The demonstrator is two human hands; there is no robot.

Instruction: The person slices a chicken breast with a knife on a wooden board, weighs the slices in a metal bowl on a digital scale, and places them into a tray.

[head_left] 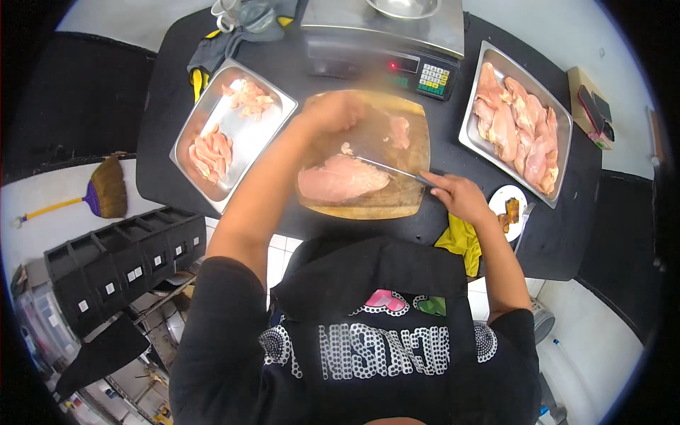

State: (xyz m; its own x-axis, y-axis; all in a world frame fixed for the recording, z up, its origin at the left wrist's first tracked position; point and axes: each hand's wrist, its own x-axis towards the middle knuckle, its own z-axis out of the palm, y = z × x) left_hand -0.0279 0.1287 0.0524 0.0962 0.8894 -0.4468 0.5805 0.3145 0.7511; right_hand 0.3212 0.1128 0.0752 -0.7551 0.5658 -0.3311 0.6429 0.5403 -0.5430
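Note:
My right hand grips a knife by its dark handle. The thin blade points left across the wooden cutting board, along the upper edge of a pale pink raw chicken breast. Over the board's far left part is my left hand, its fingers curled and slightly blurred. Whatever they hold, if anything, is hidden. A small chicken scrap sits by the knife tip, and a smaller chicken piece lies at the board's far right.
At left, a metal tray bears cut chicken strips and trimmings. Chicken breasts fill another metal tray at right. Behind the board stands a scale with a metal bowl. Near my right hand are a yellow cloth and a white plate.

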